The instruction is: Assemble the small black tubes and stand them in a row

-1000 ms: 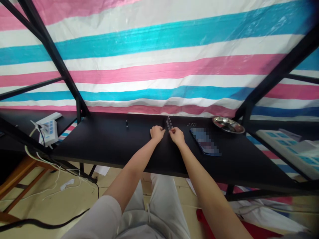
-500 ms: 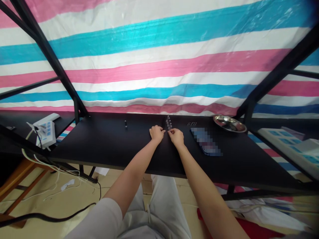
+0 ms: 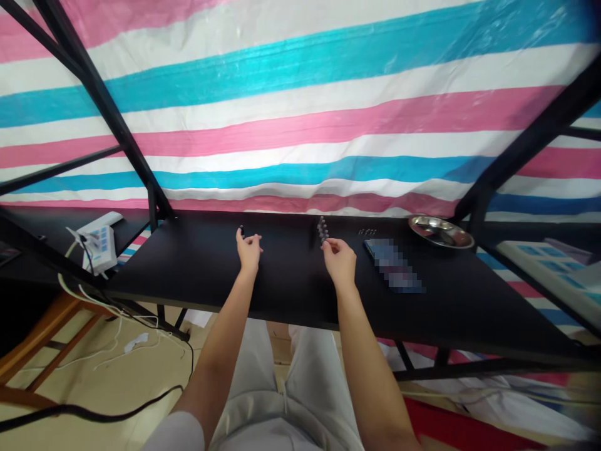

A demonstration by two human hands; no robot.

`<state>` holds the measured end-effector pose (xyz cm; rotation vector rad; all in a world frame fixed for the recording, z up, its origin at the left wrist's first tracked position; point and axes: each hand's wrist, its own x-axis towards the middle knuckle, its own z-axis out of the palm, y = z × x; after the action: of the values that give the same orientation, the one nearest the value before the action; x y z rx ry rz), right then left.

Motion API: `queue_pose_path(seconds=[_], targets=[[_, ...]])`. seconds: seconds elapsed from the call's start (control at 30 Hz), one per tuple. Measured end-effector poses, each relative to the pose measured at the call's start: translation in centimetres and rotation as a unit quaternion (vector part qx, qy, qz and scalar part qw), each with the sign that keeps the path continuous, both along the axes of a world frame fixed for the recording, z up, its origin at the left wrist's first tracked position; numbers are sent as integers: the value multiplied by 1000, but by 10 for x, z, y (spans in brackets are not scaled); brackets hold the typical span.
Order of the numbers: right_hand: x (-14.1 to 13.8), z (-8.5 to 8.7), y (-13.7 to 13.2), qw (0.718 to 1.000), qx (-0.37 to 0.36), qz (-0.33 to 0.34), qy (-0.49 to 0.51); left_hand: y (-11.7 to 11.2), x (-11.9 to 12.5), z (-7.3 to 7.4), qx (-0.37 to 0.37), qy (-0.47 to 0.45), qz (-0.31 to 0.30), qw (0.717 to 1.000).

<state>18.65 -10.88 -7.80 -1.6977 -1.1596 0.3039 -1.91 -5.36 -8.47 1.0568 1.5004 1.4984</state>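
Note:
My left hand (image 3: 248, 251) hovers over the black table (image 3: 282, 282) with its fingers apart, its fingertips close to a small dark upright piece (image 3: 241, 230). To the right, my right hand (image 3: 339, 259) is curled, its fingertips pinched just below a short row of small grey pieces (image 3: 322, 230). What the pinch holds is too small to name. A few tiny dark bits (image 3: 367, 232) lie a little further right.
A dark phone-like slab (image 3: 393, 265) lies right of my right hand. Beyond it a metal dish (image 3: 439, 232) sits by the black frame post. A white power strip (image 3: 99, 245) with cables is at the left. A striped tarp hangs behind the table.
My left hand has left the row of grey pieces and swung left toward the small dark upright piece, its fingers spreading. My right hand has stayed near the row.

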Motion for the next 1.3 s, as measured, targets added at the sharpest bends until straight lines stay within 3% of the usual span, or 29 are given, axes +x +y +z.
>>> queue_pose_path(seconds=[0.13,0.27,0.4,0.53,0.7,0.87,1.07,1.17,1.3], targets=[[-25,13,-12,996,47,60,39,10,-23,9,-52,-73,-41,995],[-38,15,-15,993,48,89,62,27,-29,12,-102,-41,-56,992],[-42,15,-16,991,49,102,77,45,-35,0,-108,38,-30,993],[-43,14,-16,987,47,117,97,46,-43,-14,-48,60,-6,997],[-51,11,-14,980,47,151,119,17,-30,-11,1,-69,-38,997],[-68,17,-14,966,54,199,157,-29,-2,22,66,-181,-92,977],[-85,43,-22,919,100,270,270,-70,20,61,110,-189,-130,967],[-85,53,-25,906,131,266,302,-78,23,67,106,-173,-140,969],[-81,58,-25,914,160,248,280,-79,24,67,104,-172,-136,970]])
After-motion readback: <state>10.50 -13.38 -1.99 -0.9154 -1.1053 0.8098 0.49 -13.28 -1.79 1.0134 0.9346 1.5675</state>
